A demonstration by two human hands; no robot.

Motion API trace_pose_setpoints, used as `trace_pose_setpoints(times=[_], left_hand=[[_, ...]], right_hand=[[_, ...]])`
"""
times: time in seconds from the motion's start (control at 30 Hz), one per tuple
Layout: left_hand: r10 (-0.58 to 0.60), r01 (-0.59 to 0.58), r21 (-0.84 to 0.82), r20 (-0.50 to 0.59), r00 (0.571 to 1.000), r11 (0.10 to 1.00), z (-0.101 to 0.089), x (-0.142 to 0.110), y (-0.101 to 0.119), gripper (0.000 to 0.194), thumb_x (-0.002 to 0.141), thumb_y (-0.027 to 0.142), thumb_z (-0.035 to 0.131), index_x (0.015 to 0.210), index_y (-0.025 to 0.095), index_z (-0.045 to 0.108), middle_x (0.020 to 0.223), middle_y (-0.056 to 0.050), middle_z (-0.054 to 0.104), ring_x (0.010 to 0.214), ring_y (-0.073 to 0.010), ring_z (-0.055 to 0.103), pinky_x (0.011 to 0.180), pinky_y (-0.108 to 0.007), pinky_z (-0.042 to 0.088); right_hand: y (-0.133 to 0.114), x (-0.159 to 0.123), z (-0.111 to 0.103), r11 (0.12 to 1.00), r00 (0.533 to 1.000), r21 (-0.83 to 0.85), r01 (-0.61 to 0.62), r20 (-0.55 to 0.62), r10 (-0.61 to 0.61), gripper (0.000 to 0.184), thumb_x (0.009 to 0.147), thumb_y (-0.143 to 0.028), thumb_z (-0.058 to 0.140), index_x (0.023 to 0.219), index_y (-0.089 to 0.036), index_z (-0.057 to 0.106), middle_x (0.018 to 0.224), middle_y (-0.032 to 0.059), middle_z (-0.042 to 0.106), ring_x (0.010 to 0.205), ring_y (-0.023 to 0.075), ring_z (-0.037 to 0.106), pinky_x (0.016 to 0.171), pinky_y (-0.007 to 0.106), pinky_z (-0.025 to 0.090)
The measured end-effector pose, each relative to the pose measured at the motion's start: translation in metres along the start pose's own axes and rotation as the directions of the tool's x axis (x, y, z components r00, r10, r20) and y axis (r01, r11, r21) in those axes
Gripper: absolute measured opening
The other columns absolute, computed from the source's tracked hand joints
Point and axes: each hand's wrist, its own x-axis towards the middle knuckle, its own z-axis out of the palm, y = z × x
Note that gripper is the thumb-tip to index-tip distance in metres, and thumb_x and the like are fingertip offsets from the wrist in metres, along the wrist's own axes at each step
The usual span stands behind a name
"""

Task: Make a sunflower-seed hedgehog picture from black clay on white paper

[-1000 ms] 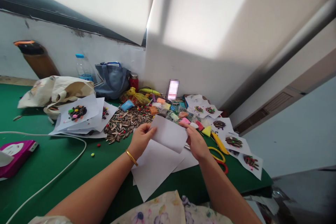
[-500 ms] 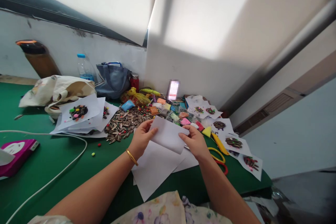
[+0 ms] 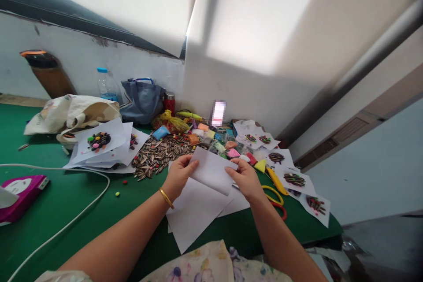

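A small white sheet of paper (image 3: 213, 171) is held up between both hands, tilted above the table. My left hand (image 3: 179, 176) pinches its left edge, thumb on top, with a gold bangle on the wrist. At the opposite edge my right hand (image 3: 243, 178) grips the paper between thumb and fingers. Beneath it lie larger loose white sheets (image 3: 194, 216) on the green table. Just beyond the left hand spreads a heap of striped sunflower seeds (image 3: 155, 154). Colourful packets of clay (image 3: 233, 153) lie behind the held paper.
Right of my right hand are scissors (image 3: 274, 196) and a yellow utility knife (image 3: 276, 180). Papers with seed decorations (image 3: 294, 179) line the right edge; a stack of similar papers (image 3: 99, 143) sits left. A white cable (image 3: 89, 213) crosses the left side. A lit phone (image 3: 218, 113) leans at the back.
Almost nothing differs. The left hand and the held paper have shifted very slightly, and both hands keep their grip.
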Motion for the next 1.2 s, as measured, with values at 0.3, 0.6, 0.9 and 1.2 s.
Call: trace_pose_setpoints(times=[0.3, 0.6, 0.9, 1.2], left_hand=[[-0.008, 0.008, -0.002, 0.005, 1.000, 1.000, 0.0003, 0.0003, 0.0015, 0.033, 0.070, 0.039, 0.074, 0.091, 0.015, 0.069, 0.088, -0.005, 0.068, 0.077, -0.0169, 0.059, 0.067, -0.026, 0.046], [-0.002, 0.002, 0.004, 0.012, 1.000, 1.000, -0.0009, 0.0009, -0.0020, 0.033, 0.071, 0.041, 0.073, 0.092, 0.016, 0.069, 0.090, -0.005, 0.068, 0.079, -0.0183, 0.060, 0.069, -0.027, 0.047], [-0.004, 0.004, 0.018, 0.011, 1.000, 1.000, -0.0002, 0.0002, 0.0005, 0.035, 0.070, 0.043, 0.073, 0.092, 0.016, 0.069, 0.091, -0.006, 0.069, 0.079, -0.0195, 0.061, 0.069, -0.029, 0.048], [-0.003, 0.003, 0.001, -0.003, 1.000, 1.000, -0.0005, 0.0001, -0.0012, 0.031, 0.071, 0.039, 0.073, 0.091, 0.016, 0.069, 0.087, -0.005, 0.068, 0.075, -0.0169, 0.060, 0.067, -0.027, 0.046]], right_hand=[[0.0001, 0.0010, 0.0003, 1.000, 1.000, -0.008, 0.012, 0.006, -0.012, 0.035, 0.074, -0.041, 0.069, 0.100, -0.021, 0.060, 0.073, -0.0012, 0.062, 0.057, 0.0123, 0.052, 0.051, 0.023, 0.040], [-0.0011, 0.0008, 0.0008, 1.000, 1.000, -0.012, 0.000, 0.004, 0.000, 0.037, 0.072, -0.044, 0.069, 0.100, -0.021, 0.060, 0.072, -0.0014, 0.063, 0.057, 0.0131, 0.053, 0.051, 0.024, 0.040], [-0.0034, 0.0014, 0.0009, 1.000, 1.000, -0.022, -0.019, -0.001, 0.019, 0.039, 0.071, -0.047, 0.070, 0.098, -0.020, 0.059, 0.072, -0.0010, 0.063, 0.057, 0.0135, 0.054, 0.051, 0.024, 0.041], [-0.0036, 0.0014, 0.0002, 0.998, 0.999, -0.062, -0.012, 0.045, 0.014, 0.030, 0.074, -0.043, 0.067, 0.092, -0.020, 0.060, 0.070, -0.0021, 0.060, 0.057, 0.0126, 0.051, 0.053, 0.024, 0.038]])
